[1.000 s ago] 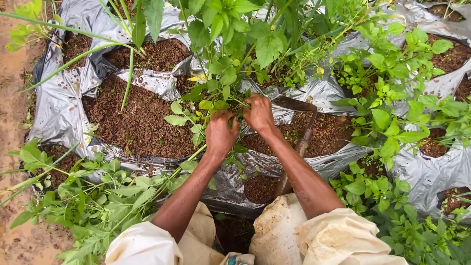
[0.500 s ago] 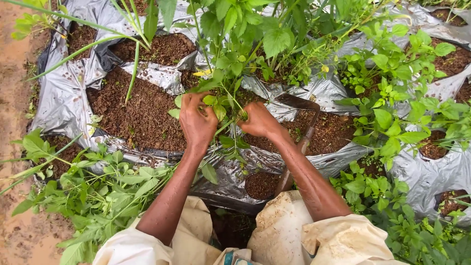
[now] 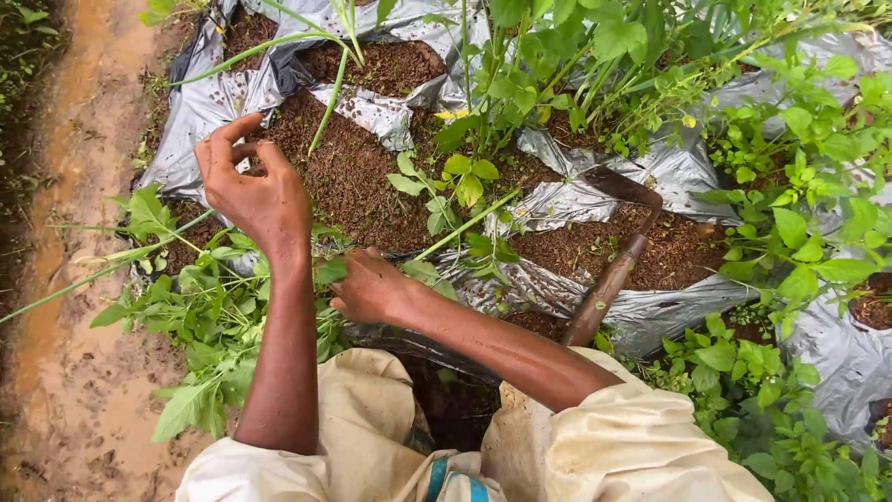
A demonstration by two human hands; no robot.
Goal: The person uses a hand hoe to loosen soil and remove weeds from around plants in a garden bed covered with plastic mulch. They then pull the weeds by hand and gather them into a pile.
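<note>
Silver-grey plastic grow bags [image 3: 678,172] filled with dark brown soil [image 3: 358,181], set close together in rows; sheeting crumpled and flecked with dirt.

Left hand [image 3: 255,191]: raised above the bags at the left, back of hand toward the camera, fingers [image 3: 223,135] loosely curled and apart, holding nothing.

Right hand [image 3: 372,288]: low, reaching across to the left of the body, closed around the base of a long green stem [image 3: 465,228] that runs up and to the right over the soil. The leaves at the grip partly hide the fingertips.

Pulled weeds [image 3: 200,321]: a loose heap of leafy green stems lying just left of the right hand, between the bags and the muddy path [image 3: 79,279]; the left forearm crosses in front of it.

Hoe [image 3: 613,270]: rusty metal blade and worn wooden handle, lying tilted across a soil-filled bag to the right of the right forearm, not touched by either hand.

Standing plants [image 3: 557,65]: tall, broad-leaved green growth rising from the bags at the top centre and along the right side.

Clothing: cream sleeves [image 3: 632,437] rolled above the elbows, stained with soil, at the bottom edge.
</note>
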